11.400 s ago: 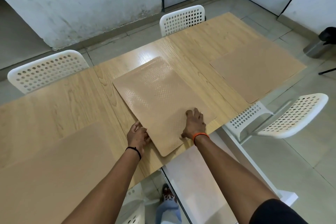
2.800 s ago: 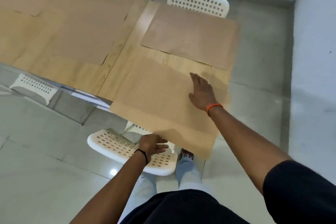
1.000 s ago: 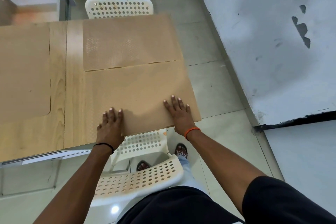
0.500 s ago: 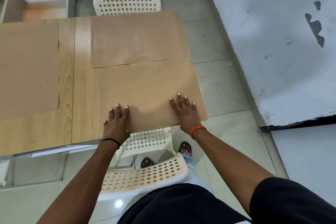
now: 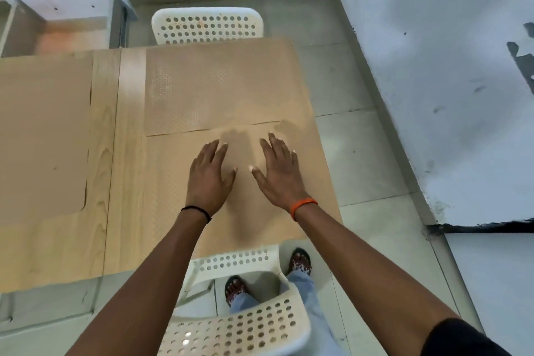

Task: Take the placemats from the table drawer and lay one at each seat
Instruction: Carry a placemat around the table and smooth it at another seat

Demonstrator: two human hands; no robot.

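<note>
At the table's end nearest the corner of the room, the near placemat [image 5: 173, 191] is shown lying flat on the wooden table [image 5: 115, 211], in front of the near white chair [image 5: 245, 324], with both hands laid on its middle. The left hand [image 5: 208, 176] and the right hand [image 5: 278, 173] are held palm down, side by side and close together, with fingers straight and slightly spread; nothing is gripped or pinched by either hand. The mat lies under the palms and fingers and extends past them on every side, its far edge running just beyond the fingertips, where it meets or slightly overlaps the far placemat [image 5: 219, 89] set before the far white chair [image 5: 206, 26]; which of the two is the case cannot be told. The step in hand is judged to be the flattening and squaring of this mat at its seat. It is best done with light, even pressure swept outward from the centre, so that the sheet is smoothed without being dragged. The near edge appears to overhang the table slightly, so a small push away from the chair may be called for, though the far mat should not be disturbed by it. A third placemat [image 5: 43, 139] is seen at the left.
</note>
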